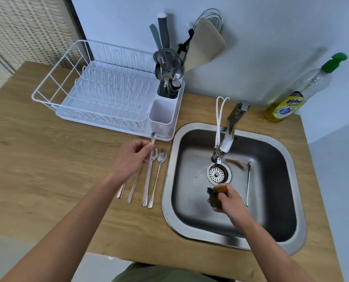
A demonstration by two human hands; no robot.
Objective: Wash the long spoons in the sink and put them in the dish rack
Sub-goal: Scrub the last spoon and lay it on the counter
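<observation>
Nearest me, the right hand [229, 197] hangs over the sink [287, 237], its fingers clenched round a yellow-and-green scouring sponge [215, 195] just short of the drain strainer [217, 174]. At about three o'clock from that hand, one long spoon [248, 184] lies on the sink floor, bowl pointing away, well apart from the sponge.

Across the rim, at nine o'clock from the sink, the left hand [132, 157] pinches a blurred spoon [153, 137] by its stem between thumb and fingertips, bowl up toward the rack. Under and beside it, four more long spoons [155, 178] lie in a row on the wooden counter [47, 180], handles toward the person.

Further off, at twelve o'clock from the left hand, stands the white dish rack [78, 82], its near cutlery cup [161, 115] apparently empty, its far cup [168, 90] crowded with cutlery. Beyond the sink are the faucet [229, 131] and, at two o'clock, the dish soap bottle [291, 98].

The grip looks light, and a wet, thin stem could slip and clatter among the row, mixing washed with unwashed. The raised spoon could also catch the rack's edge. Dropped into the tall cup carelessly, a long spoon might tip it. The sponge, squeezed over the rim, would drip onto the wood.
</observation>
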